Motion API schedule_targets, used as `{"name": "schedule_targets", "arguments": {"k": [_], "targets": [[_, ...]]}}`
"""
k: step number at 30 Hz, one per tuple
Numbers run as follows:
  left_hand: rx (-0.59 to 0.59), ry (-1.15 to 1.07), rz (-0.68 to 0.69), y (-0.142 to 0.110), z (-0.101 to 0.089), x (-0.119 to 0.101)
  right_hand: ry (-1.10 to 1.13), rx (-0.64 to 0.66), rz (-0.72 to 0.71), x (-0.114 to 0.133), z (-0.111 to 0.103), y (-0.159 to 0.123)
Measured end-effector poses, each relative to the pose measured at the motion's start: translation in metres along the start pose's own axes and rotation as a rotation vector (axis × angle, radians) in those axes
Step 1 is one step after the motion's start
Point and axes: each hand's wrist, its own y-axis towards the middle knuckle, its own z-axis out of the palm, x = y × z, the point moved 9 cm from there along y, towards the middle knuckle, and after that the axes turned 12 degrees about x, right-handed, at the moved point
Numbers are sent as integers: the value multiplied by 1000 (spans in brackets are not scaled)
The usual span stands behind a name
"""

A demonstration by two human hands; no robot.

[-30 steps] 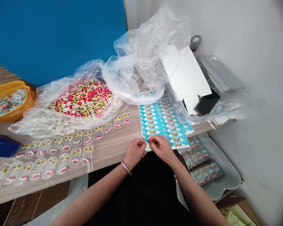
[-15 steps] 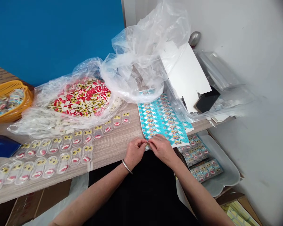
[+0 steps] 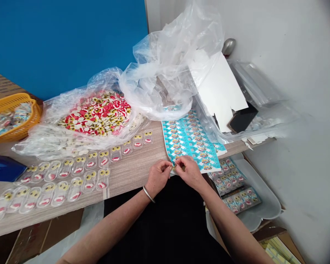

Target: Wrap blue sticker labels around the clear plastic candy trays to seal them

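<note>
Left hand [image 3: 158, 178], right hand [image 3: 189, 173] pinch small item [image 3: 176, 167], unclear, between them, at printed sheet [image 3: 191, 141] edge.

Turquoise-and-white printed sheet [image 3: 188, 141] in a repeating diamond pattern, on a brown wood-grain surface [image 3: 134, 172]. Red, white and yellow candies [image 3: 96, 115] lie heaped in clear film; clear blisters [image 3: 103, 179] show yellow eyes and red-and-white mouths. Orange lattice basket [image 3: 16, 101] and deep blue wall [image 3: 57, 44] behind.
</note>
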Motion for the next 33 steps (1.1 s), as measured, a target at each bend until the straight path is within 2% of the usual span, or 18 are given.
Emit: {"name": "schedule_targets", "arguments": {"k": [5, 10, 16, 22, 28, 33], "targets": [[1, -75, -99, 3, 0, 10, 29, 30, -34, -1, 4, -1], [44, -68, -75, 6, 3, 8, 34, 43, -64, 1, 10, -5], [30, -49, -75, 2, 1, 6, -7, -55, -81, 8, 7, -13], [36, -20, -203, 1, 1, 20, -79, -59, -87, 11, 14, -16], [36, -32, -229, 1, 2, 22, -146, -76, -108, 12, 17, -17], [63, -18, -173, 1, 4, 16, -100, -85, -53, 10, 15, -14]]}}
